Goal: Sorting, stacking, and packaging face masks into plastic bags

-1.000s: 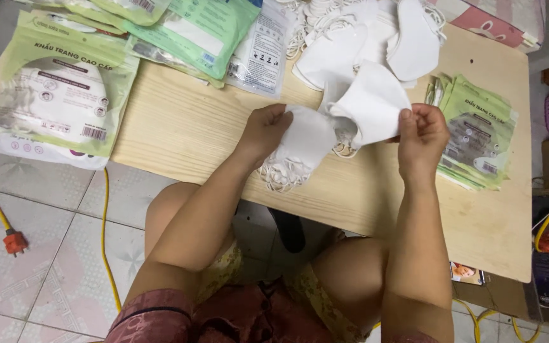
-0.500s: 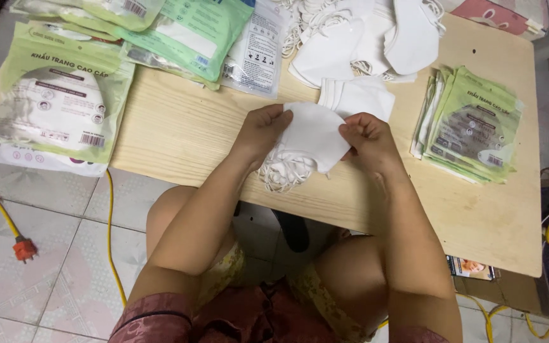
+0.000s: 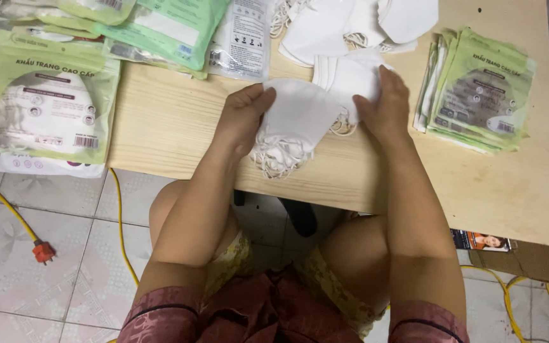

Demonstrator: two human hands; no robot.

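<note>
Head view: nearest, the left hand [image 3: 244, 121] pinches a folded white mask [image 3: 297, 117] at its left end, straps [image 3: 274, 159] dangling over the table [image 3: 173, 127] edge. The mask's long axis runs left to right between both hands. Just beyond, the right hand [image 3: 385, 105] presses flat on a mask stack [image 3: 350, 73]. Farther back lie loose masks [image 3: 350, 25] and green packets [image 3: 477, 92].

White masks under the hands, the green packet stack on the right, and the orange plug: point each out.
white masks [image 3: 300, 114], head view, cloth middle
green packet stack [image 3: 477, 95], head view, top packet's face
orange plug [image 3: 43, 252], head view, plug body
</note>
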